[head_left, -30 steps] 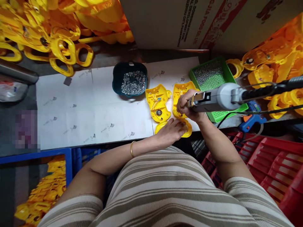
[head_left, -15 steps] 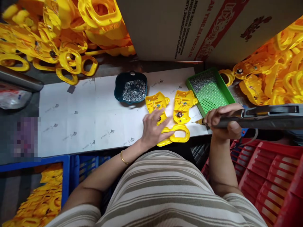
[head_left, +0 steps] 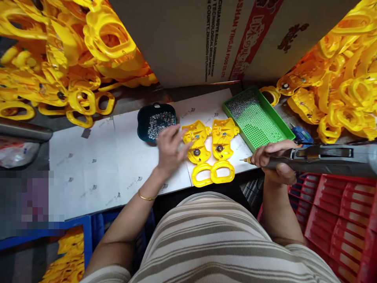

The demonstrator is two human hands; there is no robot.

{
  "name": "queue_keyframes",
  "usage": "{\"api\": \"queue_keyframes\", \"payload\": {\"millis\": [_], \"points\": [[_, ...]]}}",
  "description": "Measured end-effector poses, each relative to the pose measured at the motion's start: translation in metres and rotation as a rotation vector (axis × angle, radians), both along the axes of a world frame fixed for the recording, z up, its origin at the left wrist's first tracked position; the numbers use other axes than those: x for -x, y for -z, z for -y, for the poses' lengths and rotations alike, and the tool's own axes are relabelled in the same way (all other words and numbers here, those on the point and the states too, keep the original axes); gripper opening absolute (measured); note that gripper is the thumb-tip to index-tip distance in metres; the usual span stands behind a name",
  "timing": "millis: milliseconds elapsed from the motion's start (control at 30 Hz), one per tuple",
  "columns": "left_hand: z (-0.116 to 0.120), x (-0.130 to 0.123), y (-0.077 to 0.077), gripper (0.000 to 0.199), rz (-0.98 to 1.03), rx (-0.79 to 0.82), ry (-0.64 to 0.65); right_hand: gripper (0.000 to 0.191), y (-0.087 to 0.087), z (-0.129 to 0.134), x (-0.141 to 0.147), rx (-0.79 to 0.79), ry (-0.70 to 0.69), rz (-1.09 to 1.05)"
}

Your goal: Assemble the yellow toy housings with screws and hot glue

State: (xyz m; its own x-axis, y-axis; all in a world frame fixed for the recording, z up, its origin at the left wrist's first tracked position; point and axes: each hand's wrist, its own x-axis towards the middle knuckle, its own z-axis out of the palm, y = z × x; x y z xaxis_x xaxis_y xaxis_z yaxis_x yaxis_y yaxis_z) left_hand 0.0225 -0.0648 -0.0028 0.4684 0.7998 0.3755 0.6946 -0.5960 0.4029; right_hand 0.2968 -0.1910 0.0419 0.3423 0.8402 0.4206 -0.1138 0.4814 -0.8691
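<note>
Two yellow plastic shells lie side by side on the white work surface, the left shell (head_left: pixel 198 145) and the right shell (head_left: pixel 223 141), each with wires, a round dark part and a ring handle. My left hand (head_left: pixel 171 151), slightly blurred, is over the surface between the left shell and a dark teal bowl (head_left: pixel 143 127) of small metal pieces. Its fingers are apart with nothing visible in them. My right hand (head_left: pixel 275 161) grips a grey power screwdriver (head_left: pixel 321 157), whose thin tip points left, just right of the shells.
A green perforated tray (head_left: pixel 259 122) with small metal pieces stands behind the right shell. Yellow shells are heaped at back left and back right. A large carton (head_left: pixel 188 43) stands behind. Red crates (head_left: pixel 335 220) and a blue crate (head_left: pixel 87 239) flank my body.
My left hand has left the left shell and moved left toward the teal bowl. My right hand still holds the screwdriver in about the same place. The view has shifted slightly.
</note>
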Motion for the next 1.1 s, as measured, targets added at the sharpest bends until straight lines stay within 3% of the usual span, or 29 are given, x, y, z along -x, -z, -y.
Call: {"api": "queue_keyframes", "payload": {"millis": [67, 100, 200, 267, 433, 600, 700, 800, 867, 967, 1100], "points": [[-0.031, 0.022, -0.007, 0.038, -0.047, 0.035, -0.15, 0.028, -0.003, 0.001, 0.001, -0.017, -0.018, -0.012], [-0.048, 0.032, -0.009, 0.04, -0.112, 0.082, -0.167, 0.027, -0.004, 0.001, 0.001, -0.023, -0.024, -0.012], [-0.089, 0.05, -0.009, 0.051, -0.308, 0.286, -0.074, 0.025, -0.006, -0.002, 0.004, -0.012, -0.008, 0.006], [-0.102, 0.052, -0.006, 0.045, -0.336, 0.381, -0.044, 0.025, -0.005, -0.005, 0.006, -0.011, 0.012, 0.015], [-0.095, 0.046, -0.003, 0.028, -0.195, 0.465, -0.081, 0.025, -0.003, -0.006, 0.009, -0.01, 0.004, 0.007], [-0.087, 0.042, -0.006, 0.028, -0.084, 0.308, -0.176, 0.026, -0.003, -0.007, 0.009, 0.025, -0.032, 0.001], [-0.086, 0.041, -0.008, 0.025, -0.019, 0.293, -0.253, 0.027, -0.004, -0.007, 0.011, 0.039, -0.041, -0.001], [-0.076, 0.037, -0.014, 0.023, 0.112, 0.321, -0.313, 0.027, -0.004, -0.008, 0.014, 0.045, -0.058, -0.02], [-0.057, 0.029, -0.02, 0.022, 0.24, 0.335, -0.321, 0.027, -0.006, -0.009, 0.019, 0.055, -0.068, -0.023], [-0.01, 0.008, -0.025, 0.018, 0.43, 0.429, -0.182, 0.026, -0.012, -0.015, 0.029, 0.032, -0.054, -0.042], [0.051, -0.023, -0.014, 0.02, 0.558, 0.613, 0.045, 0.024, -0.025, -0.027, 0.048, -0.067, -0.089, -0.116]]}}
